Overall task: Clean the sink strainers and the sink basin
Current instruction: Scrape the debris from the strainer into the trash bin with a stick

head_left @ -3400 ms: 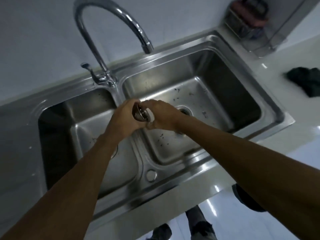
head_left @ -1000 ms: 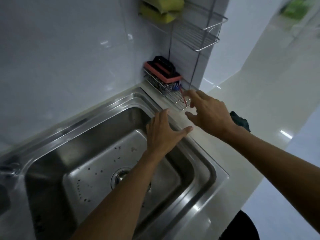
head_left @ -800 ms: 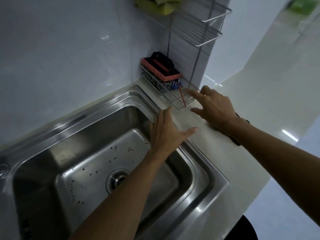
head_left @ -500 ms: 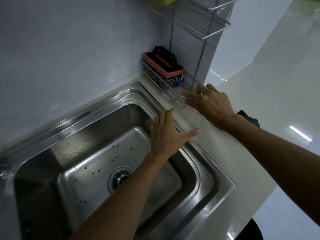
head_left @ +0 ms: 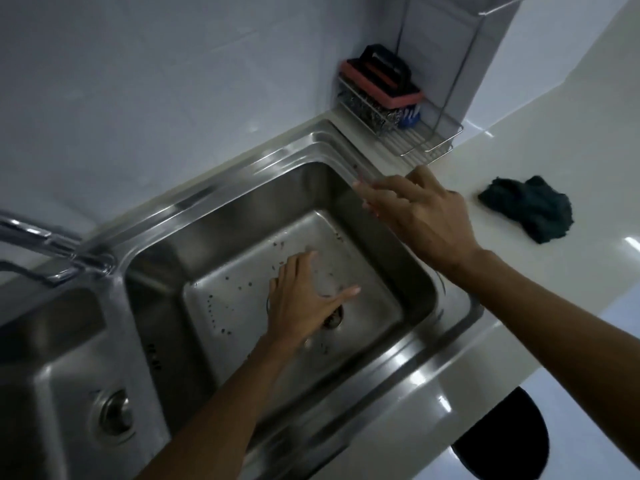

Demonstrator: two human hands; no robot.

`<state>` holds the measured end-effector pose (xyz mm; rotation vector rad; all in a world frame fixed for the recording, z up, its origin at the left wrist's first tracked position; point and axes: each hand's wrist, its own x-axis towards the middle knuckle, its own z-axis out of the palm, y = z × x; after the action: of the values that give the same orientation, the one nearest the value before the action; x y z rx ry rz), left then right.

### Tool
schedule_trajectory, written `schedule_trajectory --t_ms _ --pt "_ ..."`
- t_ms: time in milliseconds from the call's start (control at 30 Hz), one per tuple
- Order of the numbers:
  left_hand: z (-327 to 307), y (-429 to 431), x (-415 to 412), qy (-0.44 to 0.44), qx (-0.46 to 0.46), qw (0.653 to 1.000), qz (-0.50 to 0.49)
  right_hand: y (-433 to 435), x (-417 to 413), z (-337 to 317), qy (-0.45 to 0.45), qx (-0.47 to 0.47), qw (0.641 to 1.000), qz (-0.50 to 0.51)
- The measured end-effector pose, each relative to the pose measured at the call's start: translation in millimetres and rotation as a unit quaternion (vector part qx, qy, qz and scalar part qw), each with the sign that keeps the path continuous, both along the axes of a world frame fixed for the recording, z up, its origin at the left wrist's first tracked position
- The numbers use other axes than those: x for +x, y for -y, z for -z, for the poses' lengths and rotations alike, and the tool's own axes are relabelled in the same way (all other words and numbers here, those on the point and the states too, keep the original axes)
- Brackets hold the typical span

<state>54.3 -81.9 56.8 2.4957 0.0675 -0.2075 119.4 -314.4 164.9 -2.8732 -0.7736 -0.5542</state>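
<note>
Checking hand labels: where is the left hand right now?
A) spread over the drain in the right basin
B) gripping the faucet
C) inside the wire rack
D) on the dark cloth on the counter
A: the left hand is open, fingers spread, down in the right basin and covering most of the drain; the dark cloth lies untouched on the counter.

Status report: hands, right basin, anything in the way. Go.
Left hand open, spread over the drain. Right hand above the basin's far rim, grip unclear. Right basin floor speckled with debris. Nothing blocking.
</note>
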Motion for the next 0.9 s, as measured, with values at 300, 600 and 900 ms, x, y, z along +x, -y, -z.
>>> schedule_trajectory --t_ms 300,600,900 --pt "57.3 -89.0 -62.7 -0.117 0.122 0.986 0.015 -112.3 -87.8 76.7 -0.174 0.034 0.982 -0.066" --pt "89.8 -80.7 -61.2 -0.085 0.128 0.986 0.059 -118.5 -97.0 92.7 -0.280 0.190 0.941 0.016" --pt "19.0 -67.3 -72.5 -0.030 0.012 0.997 -0.065 -81.9 -114.8 53.1 -0.284 0.362 0.886 0.050"
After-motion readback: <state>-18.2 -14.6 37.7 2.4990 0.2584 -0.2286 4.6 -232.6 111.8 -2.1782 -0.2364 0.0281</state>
